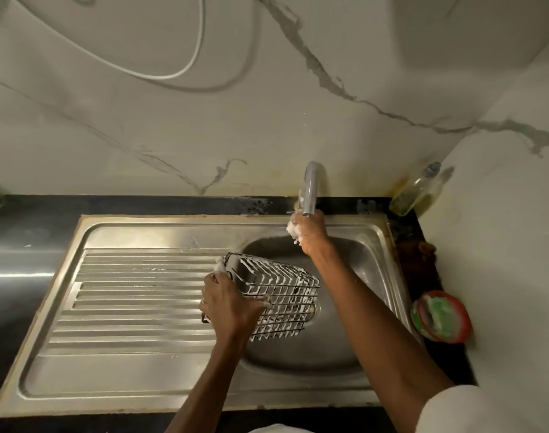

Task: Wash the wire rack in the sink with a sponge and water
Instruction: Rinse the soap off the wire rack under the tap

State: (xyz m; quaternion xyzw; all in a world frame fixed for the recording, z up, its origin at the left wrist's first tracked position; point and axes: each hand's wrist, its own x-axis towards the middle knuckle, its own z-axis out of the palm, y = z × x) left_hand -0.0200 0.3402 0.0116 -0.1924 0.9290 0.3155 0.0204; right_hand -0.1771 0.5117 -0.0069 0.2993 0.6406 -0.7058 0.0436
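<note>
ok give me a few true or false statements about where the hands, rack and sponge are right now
1. The left hand holds the wire rack over the sink. True.
2. The right hand rests on the rack. False: it is up at the faucet, covered in suds.
3. The rack is coated in foam. True.
4. The green sponge lies in the basin. False: it sits in a red dish on the counter to the right.
5. A bottle stands in the back right corner. True.

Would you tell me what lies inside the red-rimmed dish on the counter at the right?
A green sponge smeared with white lather sits in the red-rimmed dish; the dish's bottom under it is hidden.
</note>
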